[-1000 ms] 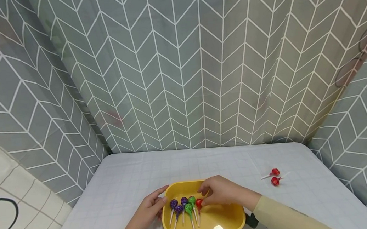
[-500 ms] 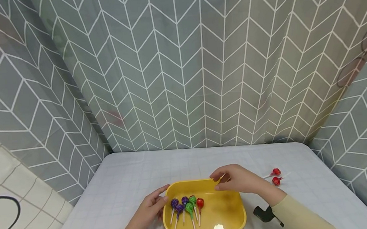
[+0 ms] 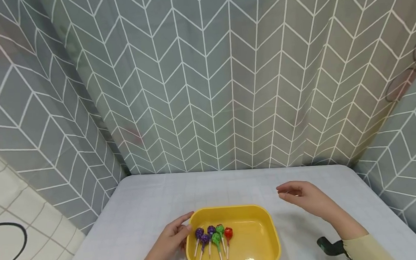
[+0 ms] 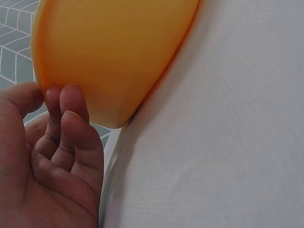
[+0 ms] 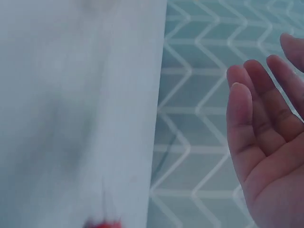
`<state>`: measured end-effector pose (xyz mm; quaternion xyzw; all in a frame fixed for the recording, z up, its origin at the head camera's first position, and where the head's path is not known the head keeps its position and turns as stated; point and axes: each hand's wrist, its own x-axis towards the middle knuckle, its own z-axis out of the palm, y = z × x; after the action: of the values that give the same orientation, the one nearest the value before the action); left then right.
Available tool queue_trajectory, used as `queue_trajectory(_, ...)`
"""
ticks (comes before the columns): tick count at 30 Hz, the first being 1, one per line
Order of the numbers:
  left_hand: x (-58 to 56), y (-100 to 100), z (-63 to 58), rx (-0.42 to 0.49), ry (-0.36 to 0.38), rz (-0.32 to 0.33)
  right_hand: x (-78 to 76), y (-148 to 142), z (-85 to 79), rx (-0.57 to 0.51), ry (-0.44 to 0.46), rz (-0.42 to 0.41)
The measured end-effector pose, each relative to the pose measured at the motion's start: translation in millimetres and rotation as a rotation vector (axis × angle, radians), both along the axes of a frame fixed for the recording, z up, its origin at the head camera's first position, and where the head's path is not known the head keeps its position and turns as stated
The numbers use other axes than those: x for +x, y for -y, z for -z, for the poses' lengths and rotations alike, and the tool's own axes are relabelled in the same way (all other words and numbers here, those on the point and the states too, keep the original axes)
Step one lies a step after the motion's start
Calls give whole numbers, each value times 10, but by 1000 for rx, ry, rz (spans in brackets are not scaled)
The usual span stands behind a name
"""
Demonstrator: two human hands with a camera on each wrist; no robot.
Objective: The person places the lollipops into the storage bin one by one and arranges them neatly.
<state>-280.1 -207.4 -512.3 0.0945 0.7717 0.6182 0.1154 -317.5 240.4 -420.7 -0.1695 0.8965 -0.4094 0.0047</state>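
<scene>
A yellow tray [image 3: 252, 215] stands on the table near its front. Inside, toward its left, lie purple lollipops [image 3: 204, 238], green lollipops [image 3: 216, 238] and one red lollipop [image 3: 228, 233], sticks pointing to the front. My left hand [image 3: 172, 239] grips the tray's left side; in the left wrist view its fingertips [image 4: 73, 97] press the outer wall. My right hand [image 3: 303, 196] hovers over the table right of the tray, fingers loosely bent and holding nothing. A blurred red object [image 5: 107, 224] shows at the bottom of the right wrist view.
A white cloth covers the table [image 3: 155, 198]. A grey curtain [image 3: 219, 85] with white chevron lines hangs behind and along both sides. The black wrist camera mount [image 3: 330, 247] sits by the right sleeve [image 3: 368, 249].
My right hand has left the red lollipop in the tray, rising and moving right past the rim. It now covers the spot where two red lollipops lay. My left hand stays put.
</scene>
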Motion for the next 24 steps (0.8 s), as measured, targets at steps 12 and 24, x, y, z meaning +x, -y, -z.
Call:
queue_trajectory(12,-9,-10,5,-12,10,-26,23,-601,233,129,-56,186)
queue_trajectory(24,-11,-22,-15,0,13,-20,-20,-840,318,112,-37,153)
